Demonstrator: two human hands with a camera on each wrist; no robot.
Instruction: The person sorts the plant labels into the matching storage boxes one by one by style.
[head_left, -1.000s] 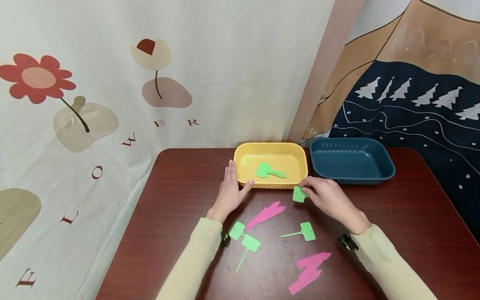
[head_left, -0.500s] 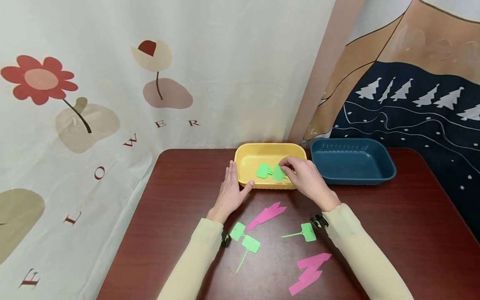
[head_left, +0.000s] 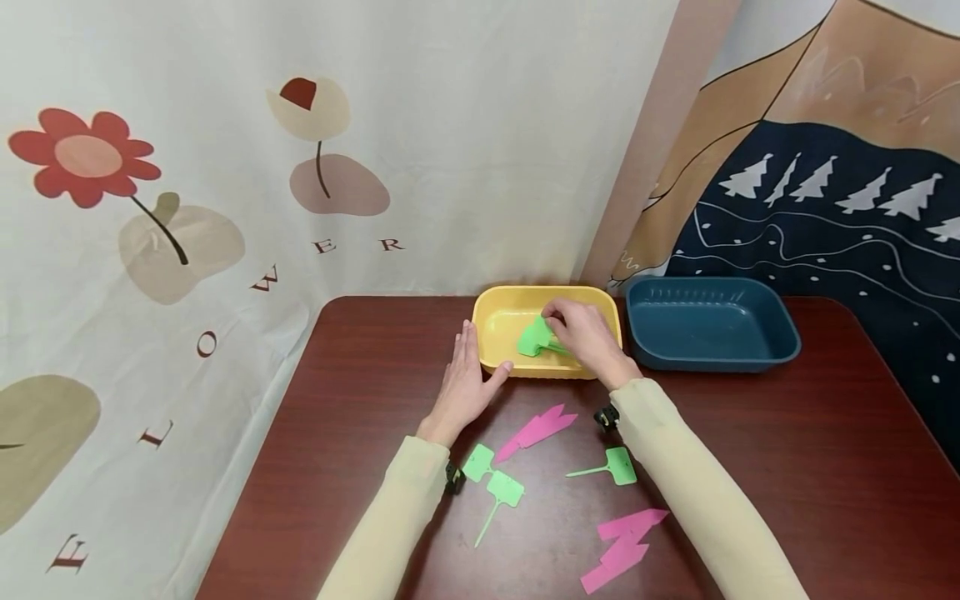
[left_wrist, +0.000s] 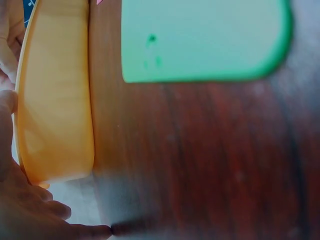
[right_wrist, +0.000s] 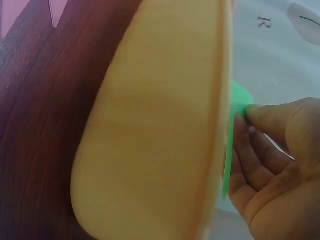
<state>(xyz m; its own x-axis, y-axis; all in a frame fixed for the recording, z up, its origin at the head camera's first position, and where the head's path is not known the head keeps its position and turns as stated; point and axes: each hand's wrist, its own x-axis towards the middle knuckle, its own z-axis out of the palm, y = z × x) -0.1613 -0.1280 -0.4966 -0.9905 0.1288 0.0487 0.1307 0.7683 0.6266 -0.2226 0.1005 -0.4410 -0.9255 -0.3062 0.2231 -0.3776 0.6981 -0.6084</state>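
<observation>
Beneath and around your grip spread the brown table. Right of the grip sat the blue tub; directly under the grip was the yellow tub, handy for your reach. Left of the grip, your left hand rested with straight fingers along the yellow tub's left end, thumb at its front edge, probably steadying it. Your right hand made a fingertip pinch. On your side of the grip lay two overlapping bunches of pink strips. Smallest came the green tags: your pinch held one green tag by its flat part, low over the stacked tags in the yellow tub, perhaps to line them up; three loose tags lay nearer you.
</observation>
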